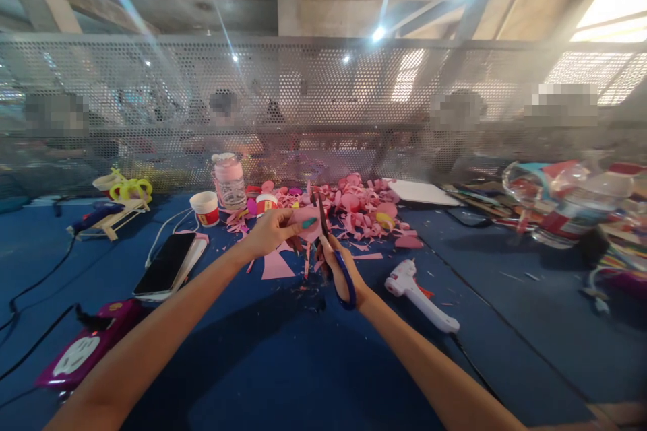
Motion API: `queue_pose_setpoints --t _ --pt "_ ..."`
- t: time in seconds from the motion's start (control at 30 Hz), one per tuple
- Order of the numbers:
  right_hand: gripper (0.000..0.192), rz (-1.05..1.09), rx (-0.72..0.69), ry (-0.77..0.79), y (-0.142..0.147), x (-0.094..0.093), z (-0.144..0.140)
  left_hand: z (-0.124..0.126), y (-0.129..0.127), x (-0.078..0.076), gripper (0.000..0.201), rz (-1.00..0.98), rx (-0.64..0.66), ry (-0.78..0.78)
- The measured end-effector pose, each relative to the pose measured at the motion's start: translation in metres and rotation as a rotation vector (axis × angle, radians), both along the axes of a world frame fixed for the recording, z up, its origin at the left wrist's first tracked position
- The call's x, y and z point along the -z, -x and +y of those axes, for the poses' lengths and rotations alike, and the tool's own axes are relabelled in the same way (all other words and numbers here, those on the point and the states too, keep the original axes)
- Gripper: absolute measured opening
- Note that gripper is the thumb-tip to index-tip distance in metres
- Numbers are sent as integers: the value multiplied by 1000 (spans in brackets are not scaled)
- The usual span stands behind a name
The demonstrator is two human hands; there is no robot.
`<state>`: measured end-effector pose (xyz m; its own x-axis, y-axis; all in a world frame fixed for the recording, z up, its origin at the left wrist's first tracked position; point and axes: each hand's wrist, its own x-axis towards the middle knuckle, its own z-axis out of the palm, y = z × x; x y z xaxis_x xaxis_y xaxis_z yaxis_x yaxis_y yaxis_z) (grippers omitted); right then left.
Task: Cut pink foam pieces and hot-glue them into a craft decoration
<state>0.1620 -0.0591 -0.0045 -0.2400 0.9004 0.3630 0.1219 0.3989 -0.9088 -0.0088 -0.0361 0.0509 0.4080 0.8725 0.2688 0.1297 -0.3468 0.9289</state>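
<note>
In my left hand (267, 232) a piece of pink paper (303, 223) is pinched between thumb and fingers, held above the table. My right hand (344, 266) is closed round the dark blue handles of a pair of scissors (346, 286), whose blades point up and away along the right edge of the paper. Behind both hands lies a heap of pink paper scraps and curls (354, 205). Below my left hand a flat pink offcut (277, 266) rests on the blue table (273, 363).
A white glue gun (423, 300) lies right of my right hand. Left are a phone (166, 264), a paper cup (205, 207), a clear bottle (230, 182), a purple power strip (91, 347) and another glue gun (98, 214) on a wooden stand. A perforated metal screen (303, 108) stands behind.
</note>
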Motion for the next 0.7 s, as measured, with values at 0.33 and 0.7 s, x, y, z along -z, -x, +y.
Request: queue_pose_setpoints --t 0.33,0.7 --pt "32 -52 -19 -59 -3 1 2 1 5 -4 31 71 -5 3" --pt "32 -106 -7 -45 -3 2 2 4 11 -8 32 94 61 17"
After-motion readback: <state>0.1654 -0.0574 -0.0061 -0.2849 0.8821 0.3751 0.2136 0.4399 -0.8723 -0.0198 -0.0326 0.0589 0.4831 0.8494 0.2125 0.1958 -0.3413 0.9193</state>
